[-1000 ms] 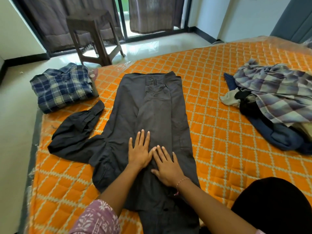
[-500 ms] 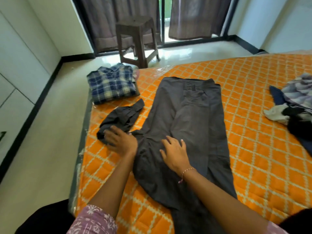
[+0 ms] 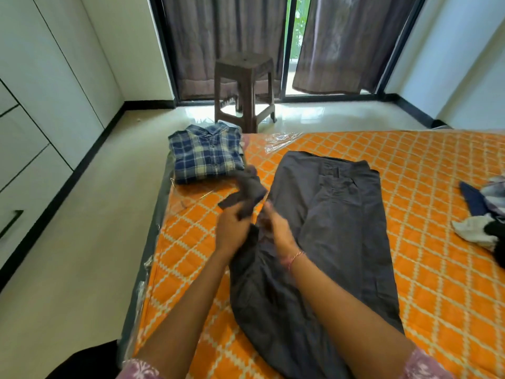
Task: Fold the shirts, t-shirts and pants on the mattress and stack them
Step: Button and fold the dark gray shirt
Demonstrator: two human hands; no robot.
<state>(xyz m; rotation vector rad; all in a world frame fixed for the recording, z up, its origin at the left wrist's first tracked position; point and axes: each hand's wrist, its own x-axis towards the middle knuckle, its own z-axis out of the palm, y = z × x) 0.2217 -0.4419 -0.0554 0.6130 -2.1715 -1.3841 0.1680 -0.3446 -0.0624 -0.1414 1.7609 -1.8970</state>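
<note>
Two hands meet over the dark grey long-sleeved shirt (image 3: 322, 242) spread flat on the orange quilted mattress (image 3: 426, 187). Left hand (image 3: 232, 231) grips the shirt's dark sleeve (image 3: 246, 191), lifted off the mattress; right hand (image 3: 276, 228) is curled onto the shirt fabric beside it (blurred, so its grip cannot be told). Left of the grey shirt lies a folded blue plaid shirt (image 3: 206, 153); to its right, a heap of unfolded clothes (image 3: 486, 214).

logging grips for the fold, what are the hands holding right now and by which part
The left hand grips the dark grey shirt by its lifted sleeve. The right hand is at the sleeve's base, too blurred to confirm a grip.
</note>
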